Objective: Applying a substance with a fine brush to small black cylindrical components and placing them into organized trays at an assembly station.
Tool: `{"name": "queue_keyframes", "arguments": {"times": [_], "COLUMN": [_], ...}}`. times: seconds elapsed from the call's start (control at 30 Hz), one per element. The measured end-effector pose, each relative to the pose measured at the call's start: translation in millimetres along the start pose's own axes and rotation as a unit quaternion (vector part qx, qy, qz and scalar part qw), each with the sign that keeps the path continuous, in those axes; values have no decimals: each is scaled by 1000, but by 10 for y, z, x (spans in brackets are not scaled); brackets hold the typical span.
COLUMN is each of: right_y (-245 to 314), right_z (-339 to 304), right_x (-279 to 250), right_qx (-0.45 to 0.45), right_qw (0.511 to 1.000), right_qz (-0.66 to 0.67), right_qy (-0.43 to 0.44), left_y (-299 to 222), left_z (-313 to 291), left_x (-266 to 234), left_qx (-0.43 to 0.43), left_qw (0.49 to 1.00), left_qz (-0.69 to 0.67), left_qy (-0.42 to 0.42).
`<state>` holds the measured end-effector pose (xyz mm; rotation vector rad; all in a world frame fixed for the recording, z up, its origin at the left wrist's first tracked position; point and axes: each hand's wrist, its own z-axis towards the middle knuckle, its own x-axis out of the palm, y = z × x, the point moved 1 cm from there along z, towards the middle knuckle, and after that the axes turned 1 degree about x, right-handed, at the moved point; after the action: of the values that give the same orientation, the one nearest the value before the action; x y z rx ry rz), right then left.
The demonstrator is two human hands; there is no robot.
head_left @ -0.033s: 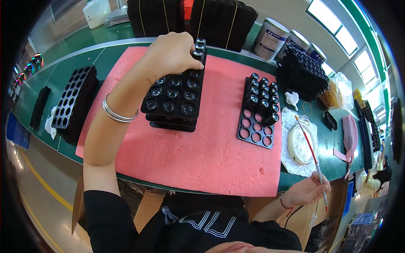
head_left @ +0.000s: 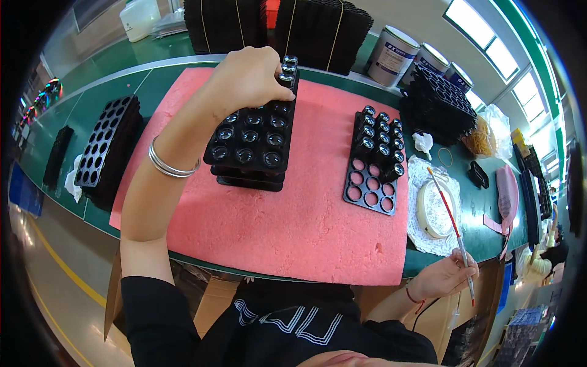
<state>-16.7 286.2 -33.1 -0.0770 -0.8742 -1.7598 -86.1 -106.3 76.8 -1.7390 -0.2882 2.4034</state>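
My left hand [head_left: 254, 76] reaches over a stacked black tray filled with shiny black cylinders [head_left: 250, 136] that have glassy, lens-like tops. Its fingers curl down among the far cylinders, and whatever they grip is hidden behind the hand. At lower right, my right hand [head_left: 449, 274] pinches a thin paintbrush [head_left: 451, 214] with a red and silver handle, its tip pointing up and away. Beyond that brush lies a round pale dish [head_left: 422, 211] on crumpled white paper. A second black tray [head_left: 371, 199] holds similar cylinders at its far end; several of its near holes are bare.
A pink foam mat [head_left: 293, 238] lies under both trays on the green table [head_left: 165, 52]. Stacked black trays [head_left: 107, 144] stand at left, and more [head_left: 440, 104] at far right beside metal cans [head_left: 393, 56]. Tall black stacks [head_left: 321, 33] line the back.
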Motion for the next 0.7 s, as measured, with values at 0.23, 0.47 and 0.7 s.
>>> {"name": "queue_keyframes", "arguments": {"times": [0.23,0.47,0.7], "right_y": [25,9,9], "right_z": [-20,-13,-3], "right_x": [19,4,23], "right_qx": [2,10,1], "right_qw": [1000,1000,1000], "right_qz": [2,21,-1], "right_qy": [-7,12,-5], "left_y": [-394,-1210,-1503], "left_z": [-297,-789,-667], "left_x": [-283,354,1109], "left_qx": [30,278,320], "left_qw": [996,957,944], "left_qz": [62,-72,-82], "left_qy": [-62,-31,-3]}}
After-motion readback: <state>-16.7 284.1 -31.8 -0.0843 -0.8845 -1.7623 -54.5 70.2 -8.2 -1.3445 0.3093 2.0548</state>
